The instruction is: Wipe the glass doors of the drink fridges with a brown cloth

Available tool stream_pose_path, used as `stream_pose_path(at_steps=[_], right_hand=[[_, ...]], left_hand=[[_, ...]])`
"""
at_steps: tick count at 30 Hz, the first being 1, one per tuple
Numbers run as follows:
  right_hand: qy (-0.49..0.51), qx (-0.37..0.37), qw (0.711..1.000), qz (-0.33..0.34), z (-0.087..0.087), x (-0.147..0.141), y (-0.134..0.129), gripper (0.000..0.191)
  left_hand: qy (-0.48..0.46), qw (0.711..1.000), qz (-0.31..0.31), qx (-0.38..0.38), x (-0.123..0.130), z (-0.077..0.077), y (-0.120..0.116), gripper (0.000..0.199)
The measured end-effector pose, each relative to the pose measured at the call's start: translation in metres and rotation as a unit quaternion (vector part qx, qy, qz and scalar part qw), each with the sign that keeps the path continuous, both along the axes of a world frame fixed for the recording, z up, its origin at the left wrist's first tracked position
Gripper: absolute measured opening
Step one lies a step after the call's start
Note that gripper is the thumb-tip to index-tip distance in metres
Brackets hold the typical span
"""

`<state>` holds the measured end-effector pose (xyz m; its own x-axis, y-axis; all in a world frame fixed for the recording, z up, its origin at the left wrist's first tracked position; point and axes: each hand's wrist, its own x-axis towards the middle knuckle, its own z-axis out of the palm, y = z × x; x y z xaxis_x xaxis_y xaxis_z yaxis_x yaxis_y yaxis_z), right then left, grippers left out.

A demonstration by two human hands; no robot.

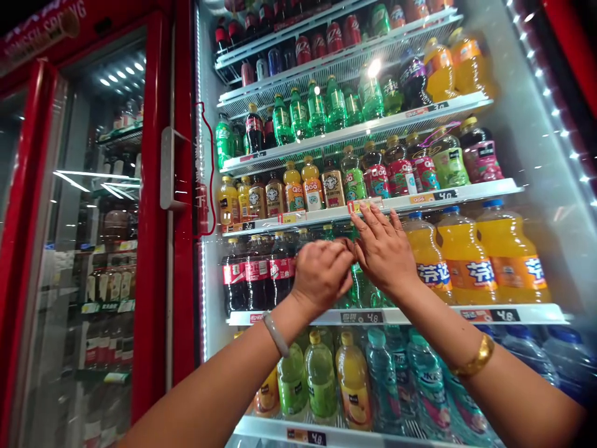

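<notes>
In front of a lit drinks fridge, both my hands are raised side by side at the middle shelves. My left hand [324, 274], with a grey bangle on the wrist, has its fingers curled in; whatever it may hold is hidden. Close against it, my right hand [386, 252] has its fingers stretched upward, the tips by a price label [366, 205] on a shelf edge. I cannot tell whether the fingers touch the shelf. Behind the hands stand green bottles [357, 289], partly covered. Cola bottles [280, 277] are left of them, and large orange soda bottles [466, 255] to the right.
Juice bottles [293, 186] line the shelf above. Green soda bottles [298, 112] and cans [334, 38] stand higher up. Below are yellow-green drinks [321, 376] and blue-capped bottles [527, 351]. A red-framed fridge door with a grey handle [173, 168] is at left.
</notes>
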<state>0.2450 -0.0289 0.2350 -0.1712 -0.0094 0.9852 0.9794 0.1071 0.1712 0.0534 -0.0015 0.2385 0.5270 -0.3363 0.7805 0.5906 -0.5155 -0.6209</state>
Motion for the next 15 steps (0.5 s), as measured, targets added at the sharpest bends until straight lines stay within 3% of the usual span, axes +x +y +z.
stream_pose_path(at_steps=[2, 3, 6, 8, 10, 11, 13, 15], right_hand=[[-0.001, 0.003, 1.000, 0.000, 0.000, 0.001, 0.001, 0.072], [-0.001, 0.004, 1.000, -0.001, 0.000, 0.001, 0.001, 0.072], [0.001, 0.006, 1.000, -0.003, 0.000, 0.001, 0.001, 0.070], [0.002, 0.006, 1.000, -0.008, 0.000, 0.000, 0.001, 0.067], [0.003, 0.007, 1.000, -0.010, -0.001, 0.000, 0.001, 0.063], [0.003, 0.008, 1.000, -0.009, -0.001, 0.000, 0.001, 0.062], [0.001, 0.010, 1.000, -0.006, -0.001, 0.000, 0.001, 0.061], [-0.002, 0.014, 1.000, -0.003, -0.002, 0.001, 0.002, 0.062]], left_hand=[[0.101, 0.994, -0.020, 0.047, -0.002, -0.013, 0.000, 0.026], [0.153, 0.985, -0.029, 0.076, -0.006, -0.012, 0.001, 0.024], [0.276, 0.951, -0.035, 0.133, -0.025, 0.019, 0.011, 0.019], [0.252, 0.960, -0.023, 0.117, -0.035, 0.046, 0.017, 0.020], [0.132, 0.988, -0.016, 0.074, -0.039, 0.061, 0.020, 0.022], [0.061, 0.997, -0.017, 0.053, -0.037, 0.060, 0.020, 0.022], [-0.020, 0.999, -0.024, 0.021, -0.030, 0.041, 0.016, 0.024], [0.022, 0.999, -0.037, 0.007, -0.022, 0.011, 0.009, 0.022]])
